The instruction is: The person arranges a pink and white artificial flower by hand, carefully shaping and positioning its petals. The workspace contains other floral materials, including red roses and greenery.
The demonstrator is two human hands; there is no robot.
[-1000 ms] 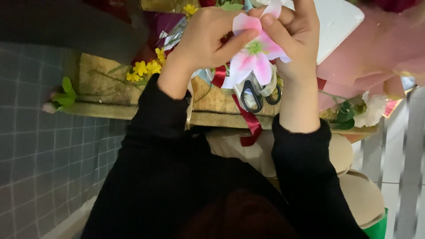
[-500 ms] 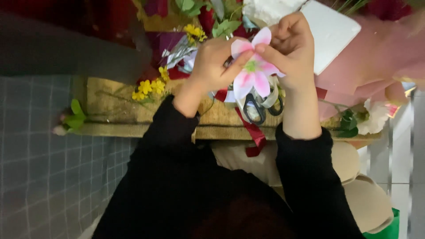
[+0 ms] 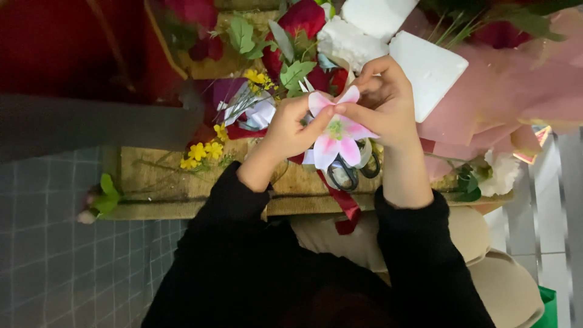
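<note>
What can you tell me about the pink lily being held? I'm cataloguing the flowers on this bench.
The pink lily is a single open bloom, petals pink with white edges around a pale green centre, looking artificial. It faces the camera, held above the wooden bench. The left hand and right hand pinch its upper petals. Scissors and a red ribbon lie below it.

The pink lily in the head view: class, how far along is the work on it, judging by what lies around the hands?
Done: nothing finished shows. In hand: the left hand and right hand pinch petals of the pink lily above the wooden board. Left: scissors, red ribbon, yellow flowers and foam blocks lie unused.
</note>
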